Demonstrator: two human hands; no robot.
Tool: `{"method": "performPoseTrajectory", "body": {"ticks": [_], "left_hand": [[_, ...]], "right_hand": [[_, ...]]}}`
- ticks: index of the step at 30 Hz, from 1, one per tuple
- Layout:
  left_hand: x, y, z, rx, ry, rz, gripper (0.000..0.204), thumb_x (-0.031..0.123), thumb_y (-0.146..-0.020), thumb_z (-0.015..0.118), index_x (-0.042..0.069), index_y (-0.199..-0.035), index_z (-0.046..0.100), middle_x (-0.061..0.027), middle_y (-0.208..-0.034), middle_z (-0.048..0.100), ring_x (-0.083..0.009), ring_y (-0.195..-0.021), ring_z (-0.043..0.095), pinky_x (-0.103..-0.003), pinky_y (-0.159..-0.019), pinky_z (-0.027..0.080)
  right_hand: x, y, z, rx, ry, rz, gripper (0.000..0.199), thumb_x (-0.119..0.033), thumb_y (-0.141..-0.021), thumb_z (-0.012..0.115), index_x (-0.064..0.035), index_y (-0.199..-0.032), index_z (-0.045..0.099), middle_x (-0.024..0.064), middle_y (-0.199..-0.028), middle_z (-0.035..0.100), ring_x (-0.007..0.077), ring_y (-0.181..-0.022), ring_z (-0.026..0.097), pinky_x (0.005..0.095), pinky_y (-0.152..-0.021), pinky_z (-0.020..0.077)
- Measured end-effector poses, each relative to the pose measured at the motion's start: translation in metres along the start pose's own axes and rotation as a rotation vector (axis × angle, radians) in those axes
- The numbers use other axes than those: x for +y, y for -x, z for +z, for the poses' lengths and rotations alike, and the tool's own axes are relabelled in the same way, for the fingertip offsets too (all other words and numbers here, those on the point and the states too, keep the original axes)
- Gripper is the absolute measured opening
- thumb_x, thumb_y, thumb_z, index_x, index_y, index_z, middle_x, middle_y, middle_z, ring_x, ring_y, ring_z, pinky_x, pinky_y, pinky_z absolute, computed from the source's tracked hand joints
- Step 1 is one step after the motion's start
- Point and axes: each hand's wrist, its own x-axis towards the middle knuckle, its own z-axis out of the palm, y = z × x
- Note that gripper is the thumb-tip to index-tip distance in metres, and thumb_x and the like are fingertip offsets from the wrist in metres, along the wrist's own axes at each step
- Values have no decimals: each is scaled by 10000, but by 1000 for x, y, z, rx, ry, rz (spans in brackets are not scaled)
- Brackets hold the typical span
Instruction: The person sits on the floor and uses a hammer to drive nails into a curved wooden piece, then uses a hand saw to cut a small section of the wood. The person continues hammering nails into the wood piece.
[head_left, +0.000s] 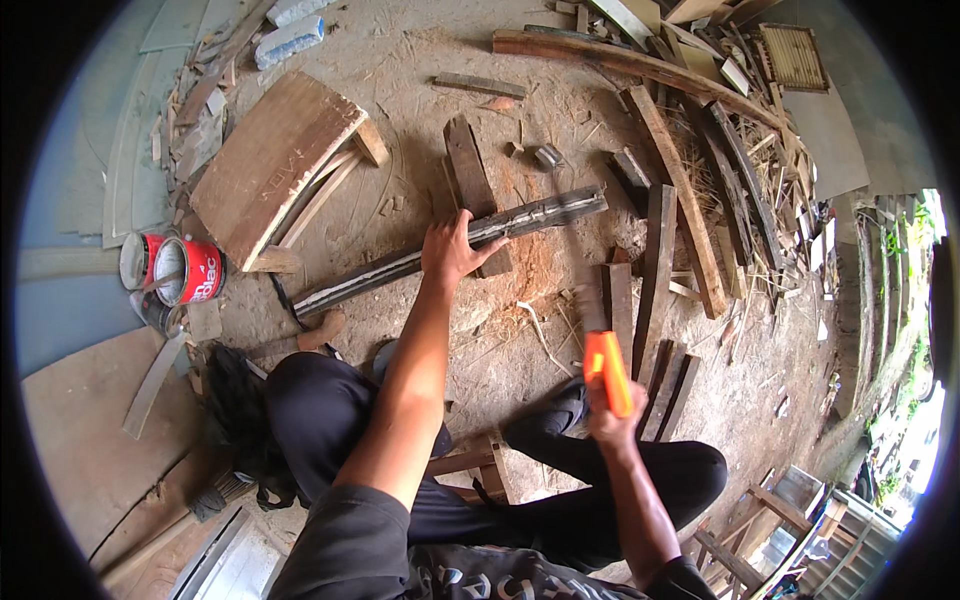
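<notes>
Since the head view was the only one, all of this came off it. Beam [370,274] lay slantwise across a wood block [468,160], probably so the block propped it off the floor [430,50] and left its right end sticking out past the support. Left hand [450,252] sat on the beam right where it crossed the block, likely so pressure went straight down into the prop. Left grip: half-curled, fingers over the far side, thumb spread toward the right, had hold of the beam. Right grip: right hand [613,415] closed round the orange handle of a saw [606,368]. Blade pointed away from the body and crossed the beam's right part in view; too blurred to tell if teeth touched wood. Left fingers were well apart from it, a sane layout by my read.

Edges: beam's left end reached near the stool [275,165]; cans [190,272] stood farther left. Right of the saw, planks [655,255] lay near the blade, so sideways room looked tight. Beyond the block, bare floor ran to a stick [480,85]. Near side, a shoe [562,403] sat near the right hand, so a long pull-back probably had little slack.
</notes>
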Motion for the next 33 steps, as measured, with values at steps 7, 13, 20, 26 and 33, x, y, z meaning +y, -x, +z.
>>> {"method": "performPoseTrajectory", "body": {"ticks": [7, 13, 20, 26, 33], "left_hand": [[21, -5, 0, -36, 39, -283, 702, 627, -823, 691, 78, -1238, 559, -163, -1193, 636, -367, -1182, 562, -562, -1085, 278], [55, -21, 29, 240, -10, -450, 632, 604, -780, 725, 114, -1167, 627, -157, -1238, 561, -329, -1196, 548, -542, -1021, 342], [49, -14, 20, 165, -64, -263, 556, 599, -687, 781, 171, -1033, 707, -75, -1194, 589, -292, -1139, 573, -490, -990, 380], [54, -15, 19, 131, -31, -306, 487, 525, -688, 832, 160, -987, 709, -43, -1017, 657, -256, -1063, 614, -483, -927, 412], [54, -17, 19, 111, 1, -310, 520, 540, -685, 829, 148, -1003, 706, -66, -1029, 665, -268, -1098, 610, -494, -928, 422]], "right_hand": [[51, -4, 52, -142, -90, 30, 313, -88, -855, 704, -39, -630, 491, 83, -529, 478, 200, -427, 449, 345, -458, 368], [78, -9, 54, -162, -167, 18, 274, -61, -832, 713, -45, -643, 515, 84, -550, 488, 237, -437, 467, 350, -462, 377], [74, -1, 58, -180, -224, 50, 260, -42, -827, 707, -38, -657, 510, 78, -557, 487, 218, -442, 468, 343, -459, 361], [73, 2, 53, -186, -238, 31, 296, -30, -838, 704, -36, -633, 491, 67, -542, 463, 193, -422, 412, 332, -440, 328], [68, 0, 52, -177, -125, -38, 293, -53, -842, 700, -44, -631, 497, 66, -547, 489, 192, -432, 464, 333, -450, 359]]}}
